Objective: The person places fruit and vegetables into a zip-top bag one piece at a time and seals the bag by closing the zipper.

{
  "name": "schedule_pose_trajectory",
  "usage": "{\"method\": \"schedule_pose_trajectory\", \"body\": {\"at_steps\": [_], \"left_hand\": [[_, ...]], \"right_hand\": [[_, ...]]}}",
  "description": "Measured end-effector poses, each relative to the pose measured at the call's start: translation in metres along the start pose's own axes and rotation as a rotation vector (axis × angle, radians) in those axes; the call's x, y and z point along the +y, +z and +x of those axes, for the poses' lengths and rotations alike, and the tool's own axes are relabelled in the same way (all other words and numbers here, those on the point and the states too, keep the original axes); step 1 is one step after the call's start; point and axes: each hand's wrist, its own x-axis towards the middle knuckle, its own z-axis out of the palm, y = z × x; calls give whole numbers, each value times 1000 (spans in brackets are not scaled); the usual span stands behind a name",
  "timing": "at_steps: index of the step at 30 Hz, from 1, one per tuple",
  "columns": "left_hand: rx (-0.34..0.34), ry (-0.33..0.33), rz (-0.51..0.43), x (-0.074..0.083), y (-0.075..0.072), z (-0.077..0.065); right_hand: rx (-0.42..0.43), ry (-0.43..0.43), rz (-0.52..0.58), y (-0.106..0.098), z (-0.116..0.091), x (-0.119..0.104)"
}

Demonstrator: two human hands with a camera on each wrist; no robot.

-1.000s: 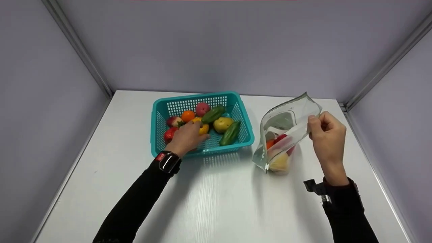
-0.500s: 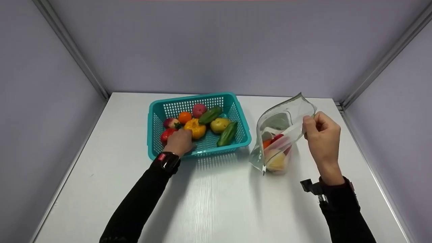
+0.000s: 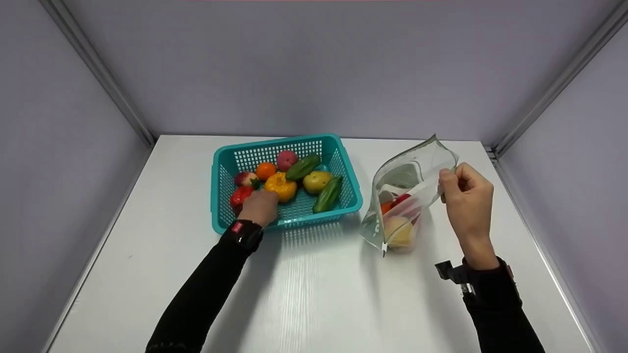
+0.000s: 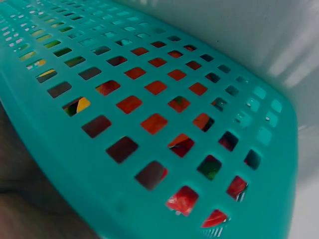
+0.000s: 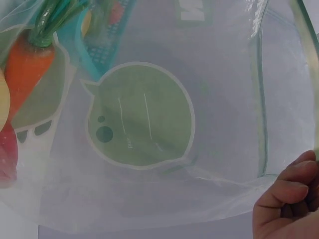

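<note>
My left hand (image 3: 260, 207) reaches down over the near left side of a teal basket (image 3: 353, 193). Its fingers are hidden inside, close to a glossy red vegetable (image 3: 240, 196) and a yellow bell pepper (image 3: 281, 187); I cannot tell whether it grips anything. Through the basket's holes the left wrist view shows patches of red (image 4: 183, 200). At the right, my right hand (image 3: 468, 206) pinches the rim of a clear zip bag (image 3: 405, 174), whose mouth gapes. Inside the bag are a carrot (image 5: 29, 64), something red (image 3: 401, 200) and a pale yellow piece (image 3: 397, 231).
The basket also holds an orange (image 3: 266, 170), a pinkish-red round fruit (image 3: 286, 160), a red and cream fruit (image 3: 245, 178), a yellow-green fruit (image 3: 317, 182) and two cucumbers, one in front (image 3: 327, 195). Grey panels (image 3: 314, 68) enclose the white table (image 3: 304, 294).
My left hand has drawn back from over the yellow pepper and lowered into the basket's near left part. My right hand keeps its pinch on the bag's rim. The view has shifted slightly.
</note>
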Motion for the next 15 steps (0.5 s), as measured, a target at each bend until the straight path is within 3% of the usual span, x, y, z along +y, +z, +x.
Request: {"method": "schedule_pose_trajectory", "body": {"at_steps": [8,15], "left_hand": [[112,67,-96,1,-5,-5],[230,106,-210,15,-25,-15]], "right_hand": [[-6,3,-4,3,0,0],[-9,-3,0,5,-2,0]]}}
